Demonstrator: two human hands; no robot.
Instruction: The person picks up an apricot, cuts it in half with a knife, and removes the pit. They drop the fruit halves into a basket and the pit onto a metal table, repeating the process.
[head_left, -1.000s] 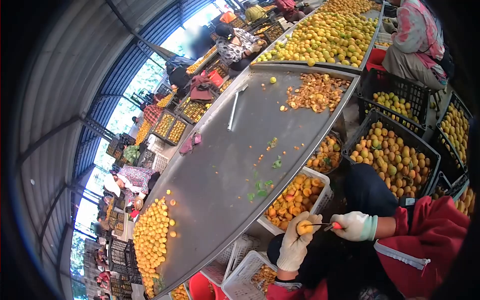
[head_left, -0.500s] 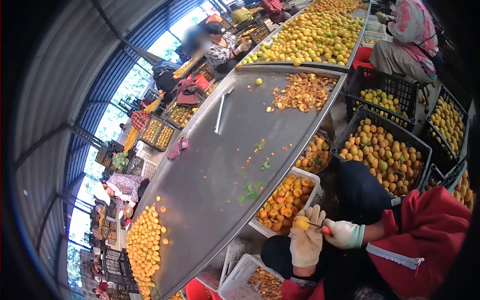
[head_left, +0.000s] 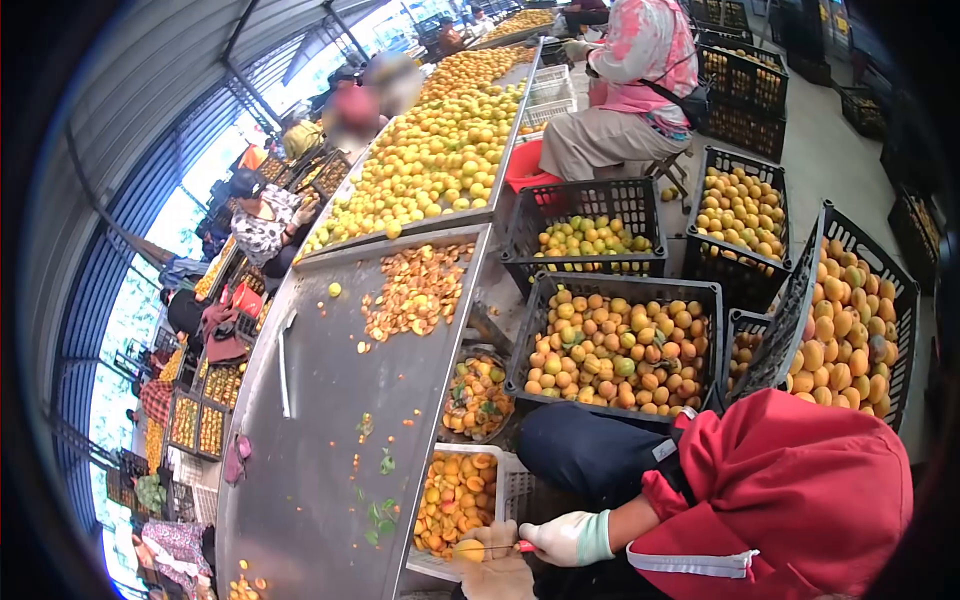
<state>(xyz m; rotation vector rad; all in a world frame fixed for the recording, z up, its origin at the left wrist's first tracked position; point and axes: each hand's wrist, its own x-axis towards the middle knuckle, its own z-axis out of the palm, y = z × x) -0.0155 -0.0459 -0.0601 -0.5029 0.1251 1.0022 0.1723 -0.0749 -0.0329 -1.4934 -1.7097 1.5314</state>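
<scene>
My left hand [head_left: 497, 575], in a pale knitted glove, is closed around a yellow apricot [head_left: 469, 550] at the bottom of the view. My right hand [head_left: 568, 540], in a white glove with a mint cuff, grips a small knife-like tool [head_left: 524, 546]; only its red handle shows clearly, and the blade end is hard to make out. Both hands are close together over my lap. Just beyond them stands a white crate [head_left: 497, 462] of opened apricot pieces, beside the metal table.
The metal table [head_left: 320, 480] runs along my left, bearing a metal bar [head_left: 285, 368], leaves and a heap of apricot pieces [head_left: 420, 288]. Black crates [head_left: 715, 330] of whole apricots stand ahead and right. A person in a pink top [head_left: 640, 45] sits farther up.
My view has turned to the right, so the table and my hands appear farther left and lower. The apricot and the red-handled tool are still in my hands.
</scene>
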